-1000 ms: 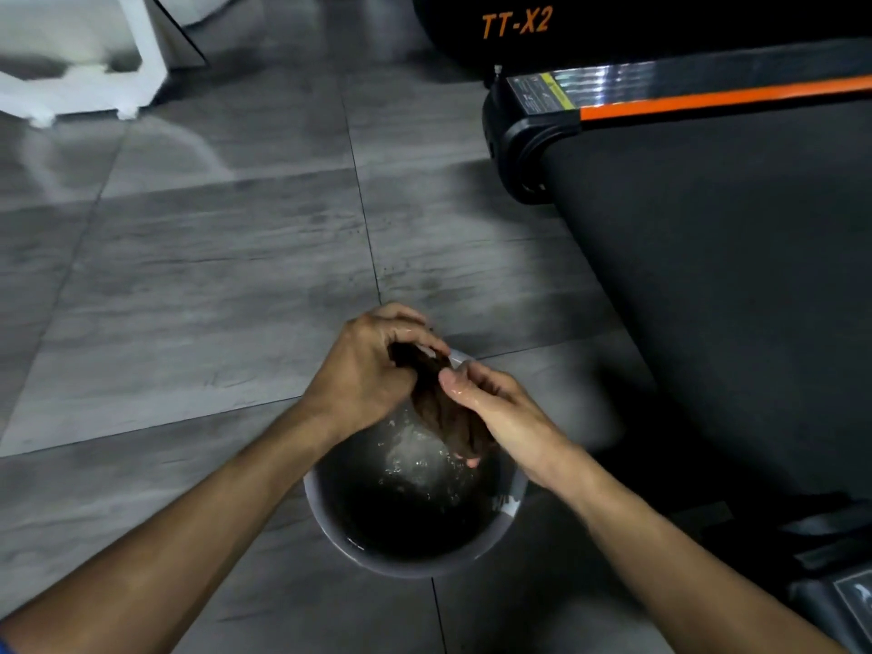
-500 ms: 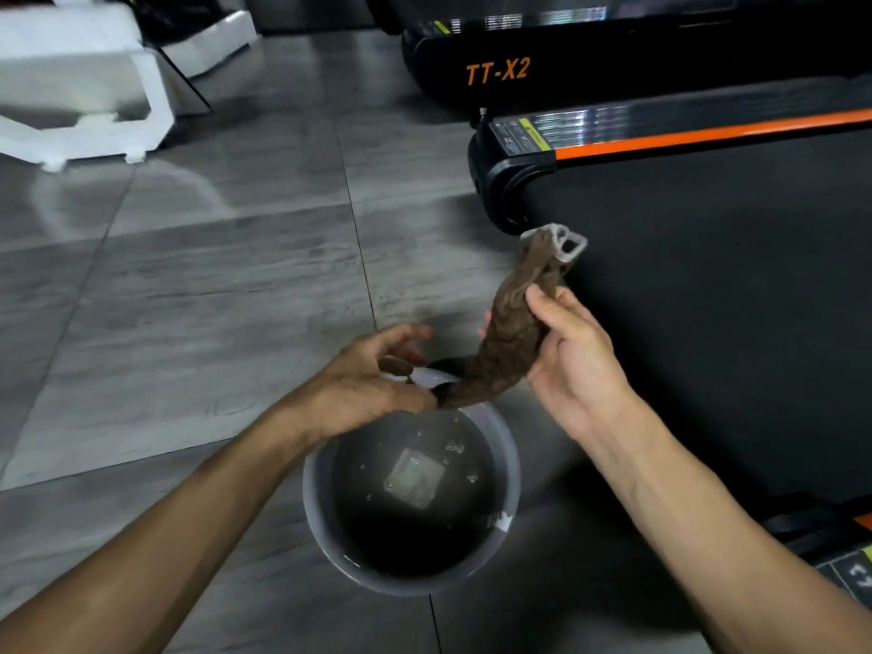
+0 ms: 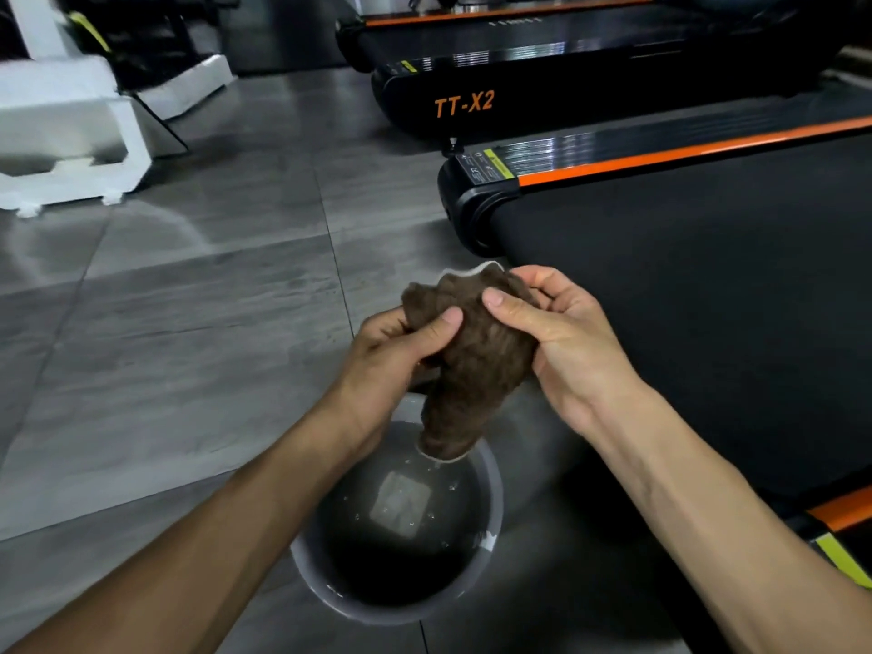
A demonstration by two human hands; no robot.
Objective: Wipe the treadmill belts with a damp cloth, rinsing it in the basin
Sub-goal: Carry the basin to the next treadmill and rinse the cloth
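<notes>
Cloth (image 3: 472, 356), brown, bunched, gripped by left hand (image 3: 387, 356) and right hand (image 3: 561, 342), hanging above water-filled grey basin (image 3: 490, 479) beside black treadmill belt (image 3: 708, 295).

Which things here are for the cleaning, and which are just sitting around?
For the job:
brown cloth, held by left hand and right hand
grey basin
treadmill belt

Just there:
white frame
TT-X2 treadmill

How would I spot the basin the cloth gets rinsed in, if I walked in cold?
Find the nearest treadmill belt, the wide black surface with an orange side stripe. On the grey tiled floor just beside its end, under the person's hands, sits the basin. It is the only round thing there: a small grey bowl holding water.
</notes>
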